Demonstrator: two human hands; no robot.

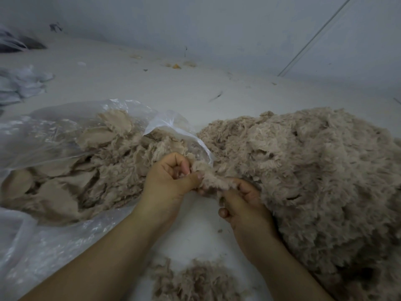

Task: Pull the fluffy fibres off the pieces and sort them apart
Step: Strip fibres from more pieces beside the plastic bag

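A tuft of fluffy fibres (211, 180) sits stretched between your two hands, low in the middle of the head view, just above the white counter (195, 224). Your left hand (171, 179) has its grip closed on the tuft's left end, thumb pressed against curled fingers. Your right hand (243, 203) has its fingers curled round the tuft's right end from below; the thumb (223, 212) points back toward you.

Just right of your right hand, and touching it, rises the large heap of fluffy fibres (314, 170), which fills the right side of the view. To your left lies an open clear plastic bag (54, 131), its mouth turned toward your hands, holding flat beige pieces (95, 137) mixed with fluff. A smaller clump of fibres (195, 281) rests on the counter between your forearms, near the bottom edge.

Further out, crumpled white plastic (23, 83) lies at the far left, scattered scraps (176, 65) dot the counter near the grey wall (217, 22), and a thin line runs diagonally down that wall at upper right.
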